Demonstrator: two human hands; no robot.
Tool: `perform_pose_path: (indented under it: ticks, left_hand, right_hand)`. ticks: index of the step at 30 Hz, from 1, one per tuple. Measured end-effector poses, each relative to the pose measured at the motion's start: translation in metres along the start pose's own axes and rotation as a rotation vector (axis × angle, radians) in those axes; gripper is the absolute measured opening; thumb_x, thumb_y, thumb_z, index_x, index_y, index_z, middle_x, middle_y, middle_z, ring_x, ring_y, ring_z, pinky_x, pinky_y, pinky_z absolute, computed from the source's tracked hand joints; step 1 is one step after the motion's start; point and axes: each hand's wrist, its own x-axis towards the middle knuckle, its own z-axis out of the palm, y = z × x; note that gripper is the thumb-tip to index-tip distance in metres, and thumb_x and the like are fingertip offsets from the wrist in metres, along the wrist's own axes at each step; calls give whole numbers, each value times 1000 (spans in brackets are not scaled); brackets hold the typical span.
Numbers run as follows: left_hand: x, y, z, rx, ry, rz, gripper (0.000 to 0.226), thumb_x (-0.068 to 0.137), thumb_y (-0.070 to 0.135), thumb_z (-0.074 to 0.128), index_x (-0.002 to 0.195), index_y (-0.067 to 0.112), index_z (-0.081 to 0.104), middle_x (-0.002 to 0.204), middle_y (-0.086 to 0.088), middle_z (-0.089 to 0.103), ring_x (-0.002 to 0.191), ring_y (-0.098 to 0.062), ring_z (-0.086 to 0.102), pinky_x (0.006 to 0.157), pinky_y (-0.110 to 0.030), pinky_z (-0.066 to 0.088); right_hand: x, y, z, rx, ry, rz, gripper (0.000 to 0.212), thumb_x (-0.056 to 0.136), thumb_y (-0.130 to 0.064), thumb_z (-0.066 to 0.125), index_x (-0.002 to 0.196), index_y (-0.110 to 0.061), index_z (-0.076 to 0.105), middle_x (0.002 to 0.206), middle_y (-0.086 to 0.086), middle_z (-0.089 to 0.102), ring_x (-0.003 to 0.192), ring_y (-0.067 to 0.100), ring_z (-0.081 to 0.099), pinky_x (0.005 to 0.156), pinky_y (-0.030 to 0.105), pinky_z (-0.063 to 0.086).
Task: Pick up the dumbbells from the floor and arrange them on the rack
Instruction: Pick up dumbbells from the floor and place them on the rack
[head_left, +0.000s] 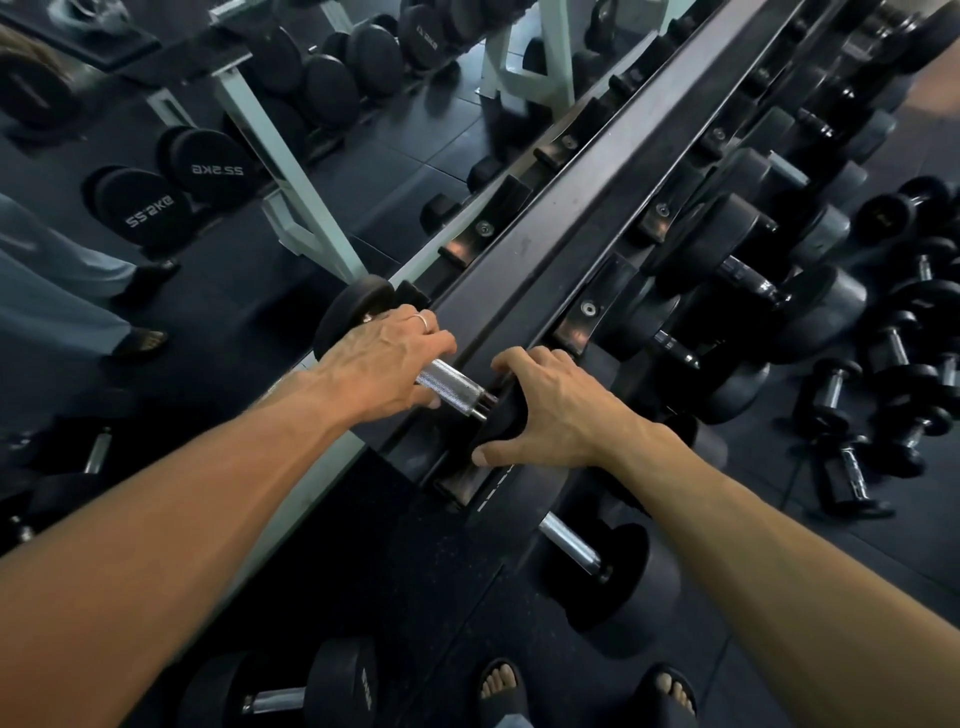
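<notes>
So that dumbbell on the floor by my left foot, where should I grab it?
Grip the dumbbell by its bare chrome handle, coming down from above. It lies flat, the bar exposed between two wide black heads that a hand can't wrap.

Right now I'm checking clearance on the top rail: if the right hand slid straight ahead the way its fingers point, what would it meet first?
Probably the rack's top rail itself: the right hand grips the dumbbell's near head, fingers pointing up toward the rail. Depth is unclear.
</notes>
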Motion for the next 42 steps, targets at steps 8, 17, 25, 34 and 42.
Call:
perform_pose_path:
  ticks: [8,17,25,34,42]
  left_hand:
    - [5,38,-15,-69,20,33,64,79,46,69,134,25,44,128,4,49,122,-14,41,91,-28,40]
    - [46,100,-40,-198,121,82,51,88,43,58,134,25,44,131,4,48,128,-15,37,101,-40,42]
    - [112,241,-19,-207,64,214,56,86,46,59,134,19,46,132,-2,50,130,-19,38,109,-34,32]
    - [207,435,23,-214,-69,294,60,88,52,52,139,23,38,137,2,45,136,-16,30,112,-32,27]
    - [296,533,67,-209,-185,379,59,91,50,50,141,22,37,141,0,43,136,-18,32,113,-31,27]
  right_hand:
    - [-22,27,-34,46,96,51,99,71,-73,65,148,-26,26,141,4,44,130,23,39,106,39,38]
    - [-77,93,-59,47,174,173,95,74,-73,61,149,-25,27,143,4,42,132,25,38,109,40,36]
    - [-171,210,-101,4,230,305,92,78,-69,62,150,-24,26,146,3,39,133,25,37,107,43,38]
    - [-286,391,-131,-15,222,451,88,78,-67,62,147,-24,28,144,3,40,129,24,39,104,40,37]
    - [-321,530,-131,17,203,619,82,80,-63,62,145,-23,33,137,3,45,123,26,44,98,41,39]
